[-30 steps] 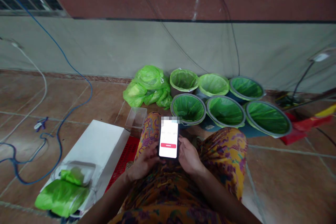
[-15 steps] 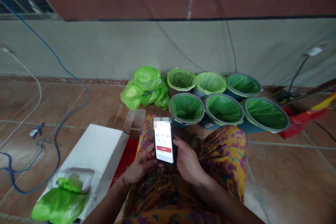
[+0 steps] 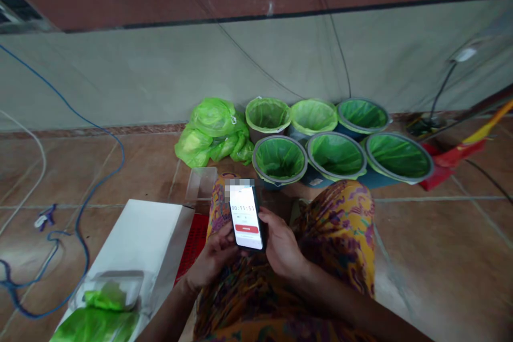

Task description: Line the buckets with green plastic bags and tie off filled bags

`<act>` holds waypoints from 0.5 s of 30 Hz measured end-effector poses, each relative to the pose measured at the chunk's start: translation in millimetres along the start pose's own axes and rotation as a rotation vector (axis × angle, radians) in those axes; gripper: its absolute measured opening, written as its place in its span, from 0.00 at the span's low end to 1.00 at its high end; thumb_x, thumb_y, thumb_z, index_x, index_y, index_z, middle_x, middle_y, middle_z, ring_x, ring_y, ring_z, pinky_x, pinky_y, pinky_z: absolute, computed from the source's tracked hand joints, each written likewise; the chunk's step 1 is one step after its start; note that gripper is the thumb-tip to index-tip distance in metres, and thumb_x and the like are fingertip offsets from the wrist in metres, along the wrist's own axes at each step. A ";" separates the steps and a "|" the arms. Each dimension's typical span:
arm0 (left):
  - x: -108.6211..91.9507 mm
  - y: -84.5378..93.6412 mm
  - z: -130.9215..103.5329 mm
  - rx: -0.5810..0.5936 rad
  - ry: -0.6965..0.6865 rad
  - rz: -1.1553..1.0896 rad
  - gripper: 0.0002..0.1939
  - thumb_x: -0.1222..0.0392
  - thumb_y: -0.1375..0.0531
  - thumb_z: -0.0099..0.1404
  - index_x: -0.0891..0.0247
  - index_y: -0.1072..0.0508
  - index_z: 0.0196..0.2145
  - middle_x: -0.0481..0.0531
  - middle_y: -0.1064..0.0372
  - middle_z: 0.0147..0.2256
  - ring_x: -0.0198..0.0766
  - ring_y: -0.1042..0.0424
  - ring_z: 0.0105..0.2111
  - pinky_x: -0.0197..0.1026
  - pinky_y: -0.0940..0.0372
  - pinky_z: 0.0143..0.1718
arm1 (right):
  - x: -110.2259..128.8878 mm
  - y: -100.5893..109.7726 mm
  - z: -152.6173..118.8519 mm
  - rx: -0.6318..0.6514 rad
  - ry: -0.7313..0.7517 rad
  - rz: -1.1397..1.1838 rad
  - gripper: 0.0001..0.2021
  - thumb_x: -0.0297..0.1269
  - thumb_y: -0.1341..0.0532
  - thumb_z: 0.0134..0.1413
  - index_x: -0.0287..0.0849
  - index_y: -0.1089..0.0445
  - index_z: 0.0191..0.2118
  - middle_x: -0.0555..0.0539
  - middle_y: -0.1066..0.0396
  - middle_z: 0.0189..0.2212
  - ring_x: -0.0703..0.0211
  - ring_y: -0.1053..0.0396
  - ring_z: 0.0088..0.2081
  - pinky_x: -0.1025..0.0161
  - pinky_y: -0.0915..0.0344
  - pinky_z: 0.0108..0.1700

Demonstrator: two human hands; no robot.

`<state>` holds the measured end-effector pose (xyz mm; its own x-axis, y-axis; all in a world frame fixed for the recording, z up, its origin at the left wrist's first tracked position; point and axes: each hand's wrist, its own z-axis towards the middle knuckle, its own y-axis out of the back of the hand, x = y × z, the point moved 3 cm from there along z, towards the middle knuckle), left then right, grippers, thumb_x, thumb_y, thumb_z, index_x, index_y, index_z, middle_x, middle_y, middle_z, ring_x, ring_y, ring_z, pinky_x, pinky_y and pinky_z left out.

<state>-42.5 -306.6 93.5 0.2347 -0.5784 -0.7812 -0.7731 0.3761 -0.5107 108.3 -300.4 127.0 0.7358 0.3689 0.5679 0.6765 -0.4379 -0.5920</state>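
Observation:
A smartphone (image 3: 247, 222) with a lit white screen is held upright above my lap between both hands. Its screen shows a running timer at 00:11:51 and a red button. My left hand (image 3: 217, 251) grips the phone's lower left edge, fingers curled, some tucked behind it. Along the right edge, my right hand (image 3: 281, 240) is closed on the phone, thumb at its side and the other fingers hidden. Below lie my knees in patterned yellow trousers (image 3: 340, 219).
Several bins (image 3: 279, 159) lined with green bags stand by the wall, beside full green bags (image 3: 212, 131). Left are a white box (image 3: 134, 235) with a clear tub and green bags, a red basket (image 3: 192, 243), a clear container (image 3: 201, 183) and a blue cable (image 3: 86, 200). A red dustpan (image 3: 451, 163) is right.
The camera view has tilted and shifted slightly, so the bins and box appear moved. The timer reads a little later. Both hands keep their hold on the smartphone.

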 end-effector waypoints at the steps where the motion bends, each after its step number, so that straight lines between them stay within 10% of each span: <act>1: 0.0 0.1 0.0 0.000 0.003 -0.007 0.34 0.67 0.36 0.64 0.56 0.37 0.65 0.56 0.24 0.50 0.41 0.25 0.43 0.39 0.33 0.44 | -0.3 -0.9 -0.5 0.003 0.004 -0.008 0.11 0.41 0.33 0.43 0.44 0.22 0.35 0.52 0.21 0.32 0.58 0.26 0.36 0.64 0.31 0.39; 15: 8.8 16.7 -4.6 0.040 0.015 -0.212 0.27 0.68 0.32 0.58 0.60 0.27 0.55 0.50 0.24 0.37 0.30 0.25 0.31 0.33 0.25 0.37 | 7.9 -26.8 -16.8 0.138 -0.015 -0.132 0.12 0.41 0.33 0.43 0.46 0.21 0.37 0.53 0.25 0.24 0.64 0.35 0.23 0.68 0.39 0.25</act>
<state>-56.1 -308.7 79.8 0.3801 -0.6583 -0.6497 -0.6832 0.2736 -0.6770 95.4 -299.6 157.0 0.6400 0.4281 0.6380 0.7642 -0.2686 -0.5864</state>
